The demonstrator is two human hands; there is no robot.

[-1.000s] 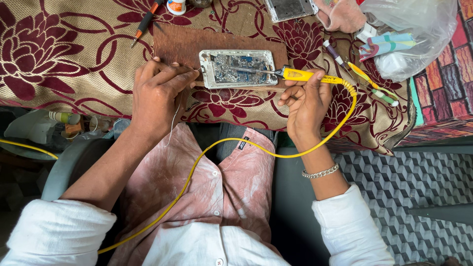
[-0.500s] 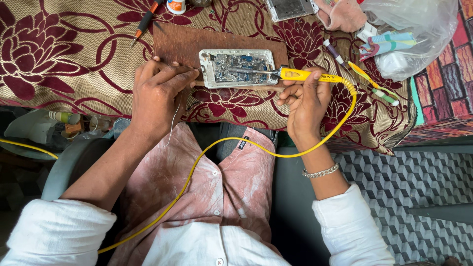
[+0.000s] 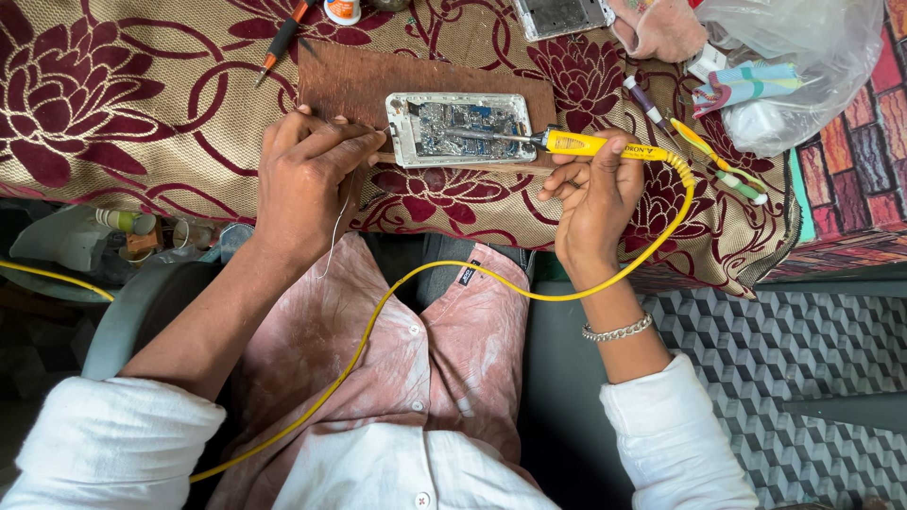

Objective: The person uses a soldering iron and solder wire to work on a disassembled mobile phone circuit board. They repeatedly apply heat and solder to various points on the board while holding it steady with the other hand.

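An opened phone [image 3: 463, 127] with its circuit board showing lies on a brown wooden board [image 3: 350, 80] on the floral cloth. My right hand [image 3: 595, 194] grips a yellow soldering iron [image 3: 590, 144]; its metal tip rests on the phone's board. A yellow cord [image 3: 425, 283] runs from the iron across my lap. My left hand [image 3: 307, 175] sits at the phone's left edge and pinches a thin solder wire [image 3: 335, 236] that hangs down from the fingers.
A red and black screwdriver [image 3: 282, 36] and a small round tin [image 3: 342, 9] lie at the top. Another opened phone [image 3: 562, 16] is top centre. A clear plastic bag [image 3: 803, 66] and several small tools [image 3: 704, 142] sit at the right. Clutter [image 3: 123, 227] fills the left below the table.
The soldering iron's tip has shifted slightly along the phone's board. Both hands stay in about the same place.
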